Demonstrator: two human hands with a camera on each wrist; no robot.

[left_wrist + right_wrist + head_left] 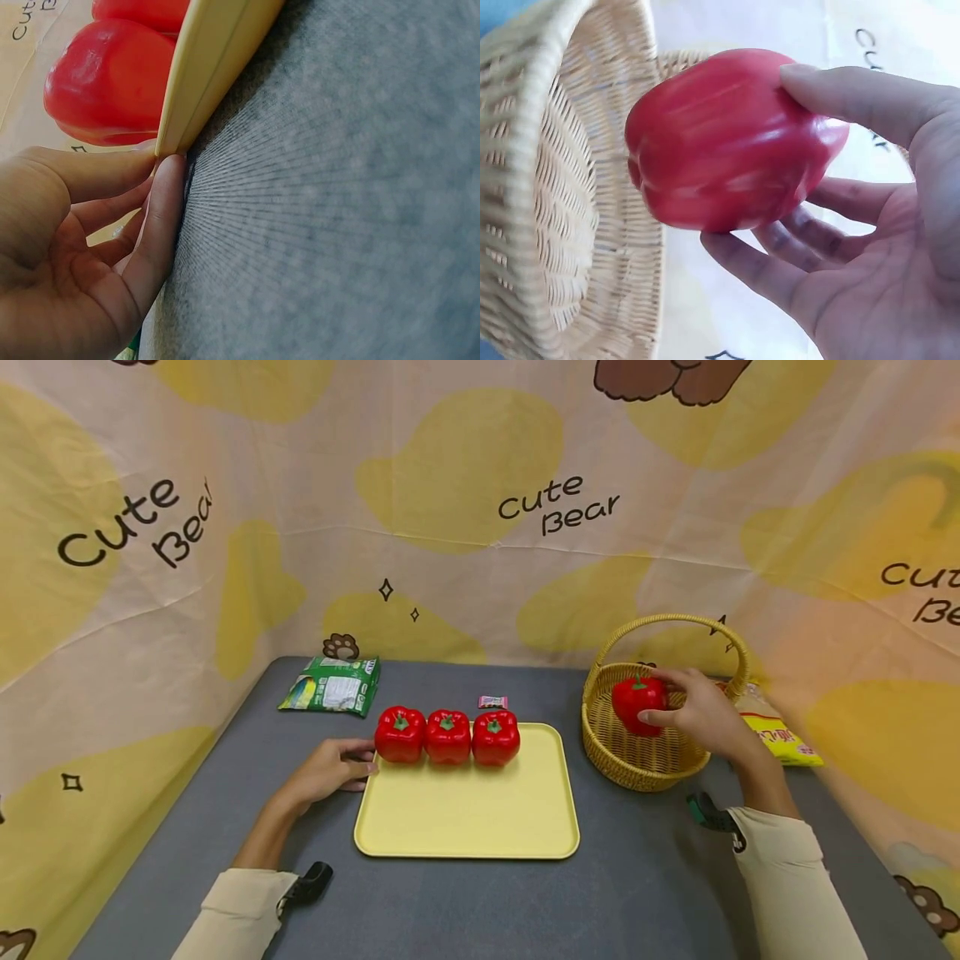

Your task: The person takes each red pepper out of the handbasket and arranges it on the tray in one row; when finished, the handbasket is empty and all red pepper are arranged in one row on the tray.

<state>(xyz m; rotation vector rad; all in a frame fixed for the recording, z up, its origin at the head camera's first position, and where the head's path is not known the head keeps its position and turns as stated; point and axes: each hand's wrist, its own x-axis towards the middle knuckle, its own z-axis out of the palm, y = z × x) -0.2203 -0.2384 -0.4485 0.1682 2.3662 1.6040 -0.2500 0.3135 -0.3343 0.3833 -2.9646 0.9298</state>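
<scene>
My right hand (701, 710) grips a red bell pepper (636, 703) with a green stem, held over the mouth of a wicker basket (645, 774). In the right wrist view, thumb and fingers span the pepper (727, 142) beside the woven wall. On the other side, my left hand (327, 772) pinches the left edge of a yellow tray (468, 814), thumb on top of the rim and fingers beneath in the left wrist view. Three more red bell peppers (447, 737) stand in a row along the tray's far side.
A green snack packet (333, 685) lies at the back left of the grey table (480, 906). Behind the tray is a small pink wrapped piece (492, 702). A yellow and red bag (780, 739) lies right of the basket, whose tall handle (675, 617) arches over it. Printed cloth hangs behind.
</scene>
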